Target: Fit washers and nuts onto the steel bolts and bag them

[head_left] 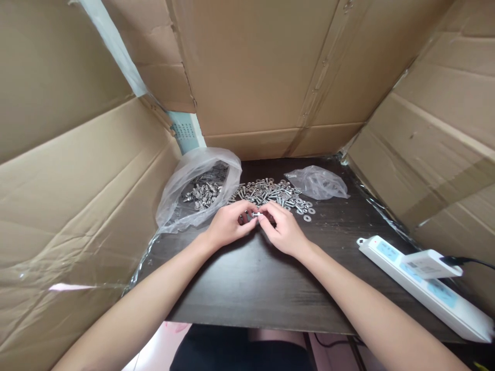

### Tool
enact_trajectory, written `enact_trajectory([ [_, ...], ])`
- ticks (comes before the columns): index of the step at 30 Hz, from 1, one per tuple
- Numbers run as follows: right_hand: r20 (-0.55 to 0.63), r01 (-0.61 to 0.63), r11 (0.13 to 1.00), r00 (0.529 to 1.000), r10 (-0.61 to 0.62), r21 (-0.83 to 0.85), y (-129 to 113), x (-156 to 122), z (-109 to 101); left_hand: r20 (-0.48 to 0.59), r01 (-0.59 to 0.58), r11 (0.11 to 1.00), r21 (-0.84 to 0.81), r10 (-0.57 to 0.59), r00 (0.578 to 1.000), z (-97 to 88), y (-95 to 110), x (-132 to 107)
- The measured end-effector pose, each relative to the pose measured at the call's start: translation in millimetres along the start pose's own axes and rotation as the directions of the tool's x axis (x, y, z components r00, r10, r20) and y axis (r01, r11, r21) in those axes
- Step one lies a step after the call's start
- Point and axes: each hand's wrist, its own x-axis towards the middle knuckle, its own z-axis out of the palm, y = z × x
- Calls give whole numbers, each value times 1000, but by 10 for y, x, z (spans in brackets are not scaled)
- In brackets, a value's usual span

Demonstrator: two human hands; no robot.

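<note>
My left hand (231, 222) and my right hand (281, 226) meet above the dark table, fingertips almost touching. Between them is a small silver bolt (257, 214), pinched by thumb and fingers from both sides. It lies roughly level; whether a nut or washer sits on it is too small to tell. Just beyond my fingers spreads a loose pile of bolts, nuts and washers (266, 191). To the left, a clear plastic bag (166, 211) stands with its mouth wide, holding many metal fasteners (204, 195).
A crumpled clear plastic bag (319, 183) lies behind the pile at the right. On the table's right side is a white power strip (410, 275) with a plugged-in white adapter (429, 264) and black cable. Cardboard walls (263, 67) enclose the dark table (255, 293) on three sides.
</note>
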Motion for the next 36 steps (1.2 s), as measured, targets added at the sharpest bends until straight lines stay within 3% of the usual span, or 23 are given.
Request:
enact_trajectory([
  [36,38,-18,1000,999,18,-6,-2,0,0,3,-11,1000,2,11,1000,-9,-5,-10],
])
